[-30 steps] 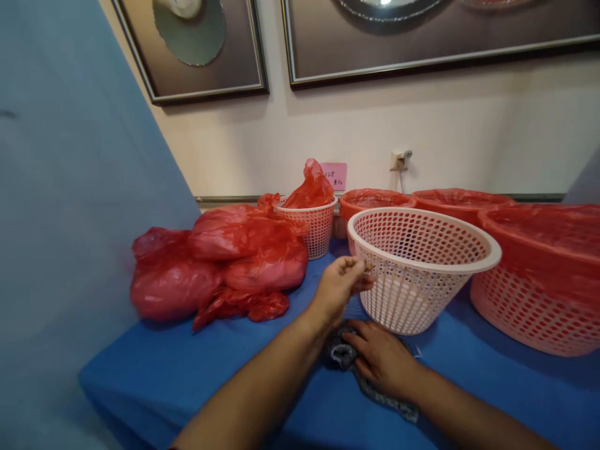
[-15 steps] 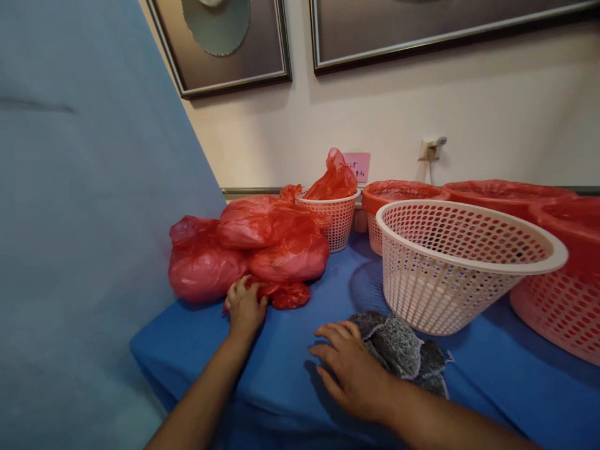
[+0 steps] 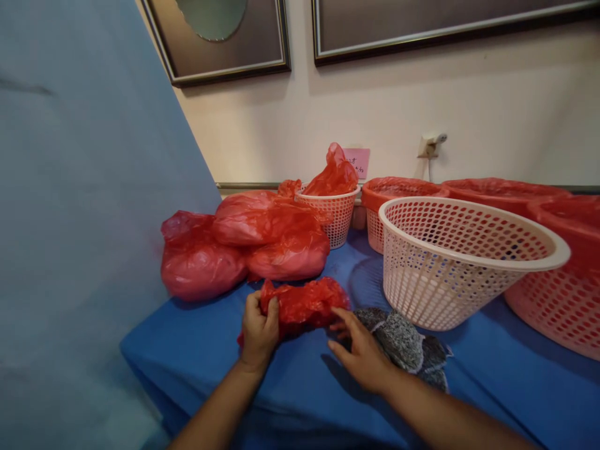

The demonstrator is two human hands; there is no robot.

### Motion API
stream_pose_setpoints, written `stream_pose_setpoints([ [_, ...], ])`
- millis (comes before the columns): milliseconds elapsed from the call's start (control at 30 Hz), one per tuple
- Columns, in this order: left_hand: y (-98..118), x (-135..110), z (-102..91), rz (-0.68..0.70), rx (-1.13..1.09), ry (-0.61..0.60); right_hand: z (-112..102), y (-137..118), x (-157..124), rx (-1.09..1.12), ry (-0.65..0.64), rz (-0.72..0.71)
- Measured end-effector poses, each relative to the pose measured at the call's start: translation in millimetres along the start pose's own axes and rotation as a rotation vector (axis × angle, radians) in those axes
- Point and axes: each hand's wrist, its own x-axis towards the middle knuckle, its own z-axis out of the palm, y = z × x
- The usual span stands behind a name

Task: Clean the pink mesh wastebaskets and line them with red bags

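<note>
My left hand [image 3: 261,328] grips one end of a crumpled red plastic bag [image 3: 307,305], thumb on top, and holds it up just over the blue cloth. At the bag's other end is my right hand [image 3: 360,350], fingers apart; whether its fingertips touch the plastic I cannot tell. Beside and partly behind the right hand lies a pile of dark grey speckled pieces with pale edges [image 3: 398,340]. Behind the crumpled bag sit several filled red plastic bags [image 3: 285,253], heaped together.
A white perforated basket [image 3: 422,275] stands at the right. Behind it are baskets lined with red plastic [image 3: 497,189]. A smaller white basket [image 3: 341,219] holds a red bag. Blue cloth [image 3: 300,394] covers the table; a light-blue panel [image 3: 94,219] rises at the left.
My left hand has taken hold of the crumpled red bag and drawn it out from beside the filled bags, toward the right. My right hand has moved slightly up toward it.
</note>
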Motion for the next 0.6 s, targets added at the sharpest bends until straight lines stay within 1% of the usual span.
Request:
stream_pose_setpoints([
  [67,13.4,-2.9,13.5,-0.057,-0.127,0.036,-1.0,2.5,9.6,0.237,0.136,0.166],
  [100,20.0,-4.5,21.4,-0.092,-0.195,0.045,-3.1,1.4,14.3,0.362,0.192,0.216],
  [133,26.2,-6.1,29.8,-0.13,-0.263,0.047,-6.0,-1.0,18.3,0.479,0.231,0.236],
  [167,31.6,-7.8,38.5,-0.171,-0.331,0.043,-9.5,-4.6,21.4,0.581,0.248,0.232],
  [233,39.4,-10.8,55.5,-0.256,-0.455,0.02,-16.8,-13.0,24.3,0.722,0.236,0.204],
  [300,42.4,-11.4,69.2,-0.327,-0.546,-0.011,-23.2,-18.8,24.4,0.775,0.21,0.215],
  [367,40.6,-7.6,76.1,-0.37,-0.594,-0.015,-28.5,-19.4,24.0,0.774,0.228,0.26],
  [400,38.2,-3.7,76.1,-0.38,-0.602,-0.001,-31.0,-17.6,24.3,0.768,0.251,0.277],
  [467,31.5,8.1,68.3,-0.378,-0.593,0.052,-36.4,-11.4,25.8,0.762,0.308,0.296],
  [533,23.9,23.8,51.3,-0.358,-0.557,0.124,-42.2,-3.9,28.5,0.771,0.363,0.304],
  [600,16.4,41.1,28.2,-0.327,-0.505,0.197,-47.7,3.0,31.8,0.786,0.414,0.316],
])
